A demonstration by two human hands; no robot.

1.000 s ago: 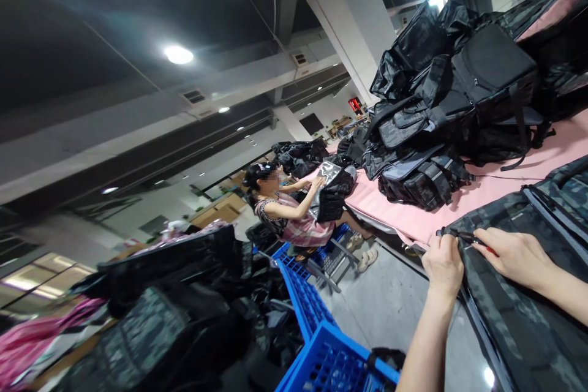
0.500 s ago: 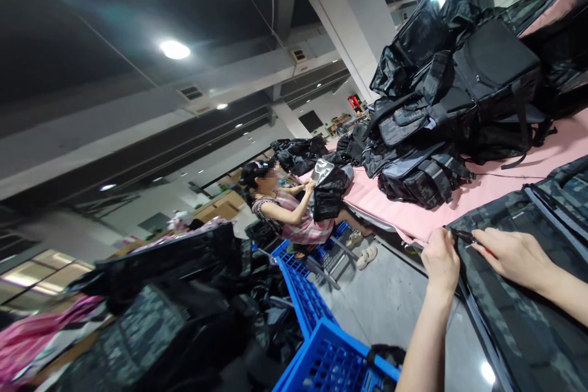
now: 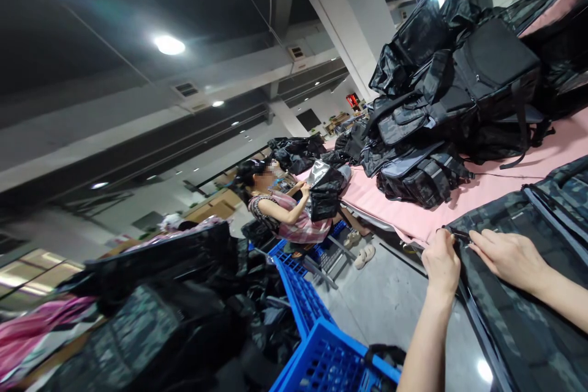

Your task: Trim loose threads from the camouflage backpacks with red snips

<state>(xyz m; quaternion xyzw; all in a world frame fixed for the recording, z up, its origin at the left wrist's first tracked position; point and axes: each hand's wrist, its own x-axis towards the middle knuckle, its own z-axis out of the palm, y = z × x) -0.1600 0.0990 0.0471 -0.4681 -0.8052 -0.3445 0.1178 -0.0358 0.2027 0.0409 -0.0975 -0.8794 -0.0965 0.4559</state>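
Note:
A dark camouflage bag [image 3: 523,312] lies on the pink table [image 3: 482,196] at the lower right. My left hand [image 3: 441,262] is closed in a pinch on the bag's near corner. My right hand [image 3: 504,257] rests on the bag beside it, fingers pressed together round a small dark tool with a red part, mostly hidden in the fingers. The two hands are a short gap apart at the bag's edge.
A heap of black and camouflage backpacks [image 3: 459,92] covers the table's far side. A seated person [image 3: 287,214] handles a black bag at the table's far end. Blue plastic crates [image 3: 321,349] and piled dark bags [image 3: 174,306] stand on the floor at the left.
My hands stay at the bag's corner, with the right fingers drawn slightly closer to the left. The seated person has pulled their bag nearer. The view drifted a little.

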